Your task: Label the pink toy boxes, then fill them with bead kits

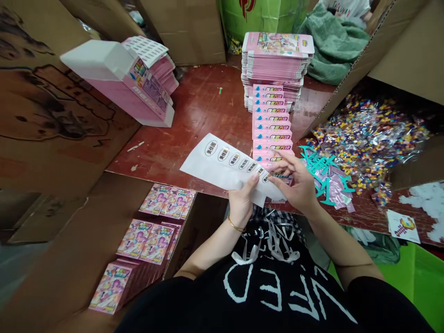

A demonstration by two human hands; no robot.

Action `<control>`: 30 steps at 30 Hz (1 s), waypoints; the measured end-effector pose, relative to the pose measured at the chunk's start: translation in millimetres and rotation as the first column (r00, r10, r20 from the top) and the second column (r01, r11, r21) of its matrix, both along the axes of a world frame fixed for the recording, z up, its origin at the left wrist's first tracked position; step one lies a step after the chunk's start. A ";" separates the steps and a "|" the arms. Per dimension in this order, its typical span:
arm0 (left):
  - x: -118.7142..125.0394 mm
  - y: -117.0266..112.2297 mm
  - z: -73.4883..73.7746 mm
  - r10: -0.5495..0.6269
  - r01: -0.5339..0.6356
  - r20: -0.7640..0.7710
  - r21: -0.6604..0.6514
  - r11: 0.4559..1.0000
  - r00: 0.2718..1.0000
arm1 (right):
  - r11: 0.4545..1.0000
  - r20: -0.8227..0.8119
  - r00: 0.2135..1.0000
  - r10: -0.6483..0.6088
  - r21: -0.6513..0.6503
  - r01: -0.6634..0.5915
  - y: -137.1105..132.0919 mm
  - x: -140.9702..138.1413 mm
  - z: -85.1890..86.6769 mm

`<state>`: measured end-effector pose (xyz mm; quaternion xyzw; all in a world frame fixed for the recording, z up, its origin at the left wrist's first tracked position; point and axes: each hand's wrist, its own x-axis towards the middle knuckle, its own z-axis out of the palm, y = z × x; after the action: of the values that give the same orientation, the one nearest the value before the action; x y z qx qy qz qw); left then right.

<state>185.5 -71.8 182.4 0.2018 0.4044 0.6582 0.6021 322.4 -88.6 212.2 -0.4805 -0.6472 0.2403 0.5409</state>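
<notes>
Sheet (oval-labelled), in left hand

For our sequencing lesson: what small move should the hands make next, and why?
Probably peel the rightmost black-outlined oval label from the white paper sheet: the left hand holds the sheet, and the right hand is at that label.

"How's the light?"
"Middling. The sheet near centre is brightest; the floor at eight o'clock is dim."
"Glare?"
"Pale sheen on the table at two, glints on the bags at three."
"Shadow?"
"Dark under the table edge, seven o'clock."
"Distortion?"
"Wide-angle stretching outward; edges look softer."
</notes>
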 end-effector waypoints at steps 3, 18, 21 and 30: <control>-0.7 1.4 -1.8 0.000 0.000 0.008 -0.018 1.000 1.000 | 0.996 -0.047 0.998 0.033 0.087 -0.029 1.4 -2.6 0.7; -17.2 10.6 -10.7 0.047 -0.043 0.043 -0.097 0.994 0.998 | 0.918 0.075 0.931 0.356 -0.215 -0.334 151.8 67.3 -22.4; -19.2 13.1 -12.6 0.046 -0.041 0.042 -0.104 0.994 0.998 | 0.937 0.181 0.927 0.329 -0.185 -0.296 153.5 68.8 -26.1; -18.5 15.5 -13.5 0.026 -0.018 0.060 -0.122 0.992 0.998 | 0.989 0.365 0.919 0.149 -0.047 -0.142 184.2 80.4 -23.7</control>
<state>166.9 -56.3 168.9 0.1398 0.4272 0.6449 0.6181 402.8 95.6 188.5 -0.4729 -0.7684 0.1920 0.3862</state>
